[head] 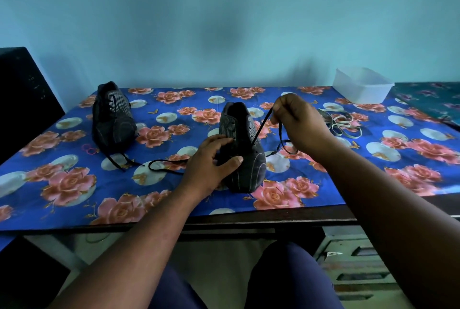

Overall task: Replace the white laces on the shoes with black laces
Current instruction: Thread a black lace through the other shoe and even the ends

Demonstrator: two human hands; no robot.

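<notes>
Left hand (209, 159) grips the ribbed fabric shoe (242, 149); right hand (298, 124) pinches its thin black lace (260, 127) taut.

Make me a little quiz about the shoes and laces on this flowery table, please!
1. Which hand pinches the black lace and pulls it up from the near shoe?
2. True or false: the far shoe has white laces in it.
3. Where do the white laces lie: A) inside the plastic tub, B) on the cloth in front of the tub, C) on the floor?

Key: 1. The right hand; the left hand holds the near shoe. 2. False; its laces are black. 3. B.
</notes>
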